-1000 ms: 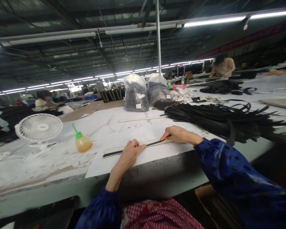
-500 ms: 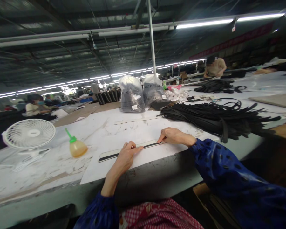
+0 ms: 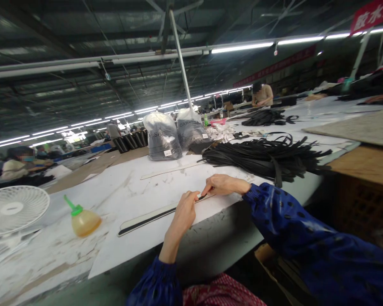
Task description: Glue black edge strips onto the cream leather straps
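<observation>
A narrow black strip (image 3: 147,222) lies lengthwise on a longer pale strip (image 3: 134,220), close to the table's front edge. My left hand (image 3: 185,208) is closed over the middle of the strips, thumb and fingertips pressed on the black one. Just to its right, my right hand (image 3: 222,184) pinches the black strip between finger and thumb, low against the pale strip. Only a short piece of black shows between the two hands. What lies under the right palm is hidden.
A big bundle of black strips (image 3: 258,155) lies at the right. Behind stand two plastic-wrapped bags (image 3: 162,142). To the left are a squeeze bottle (image 3: 84,222) of amber liquid and a white fan (image 3: 14,208). Another pale strip (image 3: 169,171) lies farther back. Other people work in the distance.
My left hand has slid right along the strip, close to my right hand, leaving more of the left end bare. The camera view has turned to the right.
</observation>
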A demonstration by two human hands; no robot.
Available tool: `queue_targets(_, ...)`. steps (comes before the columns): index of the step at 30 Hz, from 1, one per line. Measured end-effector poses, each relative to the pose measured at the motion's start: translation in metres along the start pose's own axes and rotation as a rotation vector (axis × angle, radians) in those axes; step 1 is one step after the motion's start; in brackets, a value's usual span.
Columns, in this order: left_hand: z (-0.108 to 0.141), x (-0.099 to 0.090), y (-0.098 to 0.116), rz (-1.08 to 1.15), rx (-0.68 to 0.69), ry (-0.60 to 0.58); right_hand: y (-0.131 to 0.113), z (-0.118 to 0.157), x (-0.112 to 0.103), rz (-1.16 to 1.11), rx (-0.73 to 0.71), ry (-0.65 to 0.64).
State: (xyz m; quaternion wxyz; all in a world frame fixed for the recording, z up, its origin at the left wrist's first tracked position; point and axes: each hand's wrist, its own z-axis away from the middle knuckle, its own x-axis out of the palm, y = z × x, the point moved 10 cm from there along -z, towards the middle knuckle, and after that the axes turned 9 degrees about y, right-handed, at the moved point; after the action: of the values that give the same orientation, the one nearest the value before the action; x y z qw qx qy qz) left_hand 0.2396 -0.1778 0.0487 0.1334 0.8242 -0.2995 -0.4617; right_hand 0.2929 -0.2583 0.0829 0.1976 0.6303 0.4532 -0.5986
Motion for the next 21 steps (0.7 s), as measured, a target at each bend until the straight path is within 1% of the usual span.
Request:
queue_targets(2, 0.000, 0.002, -0.002, -0.015, 0.008, -0.035, 0.014, 0.008, -0.016, -0.114, 0.038, 0.008)
queue_targets(3, 0.000, 0.003, -0.002, -0.024, 0.014, -0.056, 0.023, 0.013, -0.025, -0.151, 0.080, 0.022)
queue_targets(5, 0.000, 0.006, -0.001, -0.055, 0.026, -0.095, 0.045, 0.023, -0.040, -0.180, 0.182, 0.065)
queue_targets(7, -0.001, 0.010, 0.001, -0.106, 0.033, -0.132, 0.064, 0.033, -0.047, -0.181, 0.286, 0.098)
queue_targets(9, -0.001, 0.013, 0.002, -0.165, 0.030, -0.162, 0.078, 0.040, -0.047, -0.169, 0.369, 0.104)
queue_targets(11, -0.001, 0.016, 0.001, -0.213, 0.027, -0.185, 0.086, 0.044, -0.042, -0.147, 0.415, 0.100)
queue_targets(21, -0.002, 0.023, 0.000, -0.328, 0.055, -0.223, 0.101, 0.042, -0.028, -0.089, 0.494, 0.119)
